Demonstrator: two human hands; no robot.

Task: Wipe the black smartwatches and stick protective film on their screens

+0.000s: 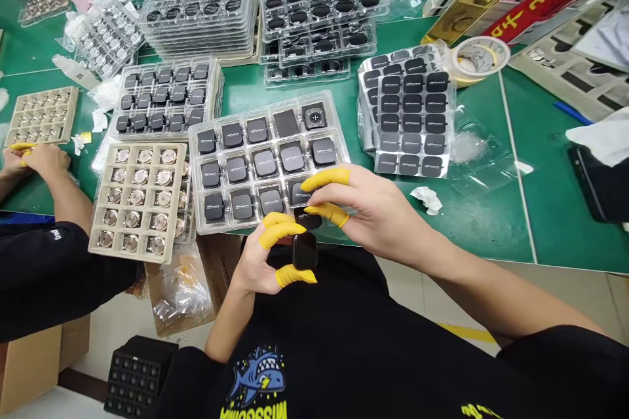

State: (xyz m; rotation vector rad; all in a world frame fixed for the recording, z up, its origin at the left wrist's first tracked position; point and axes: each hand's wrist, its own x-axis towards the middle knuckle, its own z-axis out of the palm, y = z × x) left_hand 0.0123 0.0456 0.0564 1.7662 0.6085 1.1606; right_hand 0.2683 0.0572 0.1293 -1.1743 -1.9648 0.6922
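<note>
Head view: a dark square watch unit is gripped by its edges between thumb and fingers of the left hand, near centre. A black printed piece is pinched by the right hand, just beyond the unit; contact between the two can't be told. Yellow finger cots are worn on both. A clear tray of dark squares is set just farther; printed sheets are stacked right, a beige watch tray left.

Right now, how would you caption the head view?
Left hand holds a dark watch, right hand a black label, beside a plastic tray.
</note>
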